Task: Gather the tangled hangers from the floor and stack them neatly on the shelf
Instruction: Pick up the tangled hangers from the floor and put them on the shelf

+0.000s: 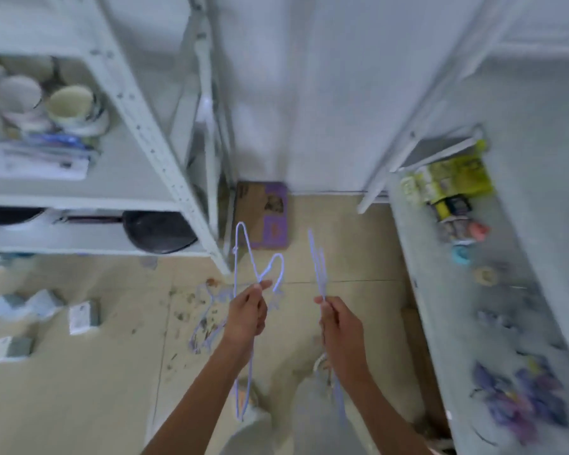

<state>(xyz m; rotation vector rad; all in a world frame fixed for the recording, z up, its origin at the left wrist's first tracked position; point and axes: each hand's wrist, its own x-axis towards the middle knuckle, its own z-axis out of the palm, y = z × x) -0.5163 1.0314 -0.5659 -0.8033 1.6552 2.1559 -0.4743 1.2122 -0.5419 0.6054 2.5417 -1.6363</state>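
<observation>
You've got one thin lilac wire hanger (243, 257) pinched in your left hand (246, 315), fingers curled shut around the wire near its twisted neck, hook poking up and the long body trailing down past your wrist. Your right hand (340, 326) is closed the same way on a second hanger (319, 267), turned edge-on so it reads as a couple of near-parallel strands. Holding them well apart like that makes sense to me — it looks like you're keeping the two from snagging each other again.

The rest of the tangle (211, 313) is on the floor (79, 405) just left of your left hand — a pale, loopy knot of the same skinny coated wire, lying on beige tile with dark specks of debris around it. It's blurry, so I can't count how many are in there.

The shelf on the right (447, 323) is a flat grey-white surface with some small clutter, the likely landing spot. These wires are springy and slick, so line the hooks up the same way when you stack them.
</observation>
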